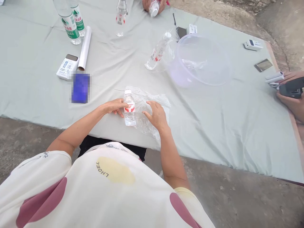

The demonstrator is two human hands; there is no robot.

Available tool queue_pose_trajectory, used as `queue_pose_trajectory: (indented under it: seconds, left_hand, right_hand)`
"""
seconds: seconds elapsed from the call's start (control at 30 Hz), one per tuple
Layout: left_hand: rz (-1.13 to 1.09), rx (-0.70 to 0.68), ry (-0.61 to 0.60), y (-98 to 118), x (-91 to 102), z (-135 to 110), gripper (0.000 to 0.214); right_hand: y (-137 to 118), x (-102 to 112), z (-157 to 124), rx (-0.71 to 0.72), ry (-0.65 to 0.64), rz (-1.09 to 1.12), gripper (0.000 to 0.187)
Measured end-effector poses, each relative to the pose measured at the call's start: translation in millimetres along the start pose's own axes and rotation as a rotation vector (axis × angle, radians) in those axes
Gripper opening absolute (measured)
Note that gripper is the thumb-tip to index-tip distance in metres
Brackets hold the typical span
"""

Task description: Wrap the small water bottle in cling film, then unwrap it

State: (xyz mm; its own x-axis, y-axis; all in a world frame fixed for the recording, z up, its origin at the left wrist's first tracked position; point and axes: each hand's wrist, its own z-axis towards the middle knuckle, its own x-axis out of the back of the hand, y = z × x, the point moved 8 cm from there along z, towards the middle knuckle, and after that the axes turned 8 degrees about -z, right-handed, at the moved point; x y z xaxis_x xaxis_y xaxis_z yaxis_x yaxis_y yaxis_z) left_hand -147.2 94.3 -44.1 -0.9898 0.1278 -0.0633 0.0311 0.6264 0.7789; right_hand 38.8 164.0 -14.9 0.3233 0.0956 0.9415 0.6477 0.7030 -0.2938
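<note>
A small clear water bottle with a white cap and a red-and-white label lies on a crinkled sheet of clear plastic film near the table's front edge. My left hand grips the bottle from its left side, one digit reaching across the label and the other fingers low beside it. On the other side, my right hand is open over the film, thumb and fingers apart and curved, holding nothing. A gap separates it from the bottle.
A translucent basin stands right of centre, beside a tilted bottle. At left are large bottles, a film roll, a white box and a blurred blue packet. Other people's hands work at right and at the far edge.
</note>
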Motion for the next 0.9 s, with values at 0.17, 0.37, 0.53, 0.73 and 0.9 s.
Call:
queue_pose_trajectory:
  seconds: [0.17, 0.37, 0.53, 0.73, 0.9]
  left_hand:
    - [-0.066, 0.02, 0.031, -2.9, 8.4, 15.0, 0.042]
    - [-0.047, 0.034, -0.001, 4.8, 7.0, 22.8, 0.041]
    - [0.162, 0.011, 0.172, 16.1, 11.0, 18.1, 0.042]
    - [0.443, -0.037, 0.241, 26.9, -1.8, 8.9, 0.056]
    - [0.692, -0.128, 0.436, 37.0, -2.1, -6.9, 0.06]
  right_hand:
    - [-41.0, -13.1, -48.7, -0.001, 0.16, 0.094, 0.032]
    - [-73.2, -48.5, -77.0, -0.002, 0.036, 0.056, 0.039]
    - [-85.5, -47.4, -91.7, 0.113, -0.051, 0.0, 0.027]
    - [-80.6, -7.4, -97.6, 0.153, 0.098, 0.105, 0.022]
    - [-57.0, 18.6, -68.6, -0.049, 0.264, 0.26, 0.028]
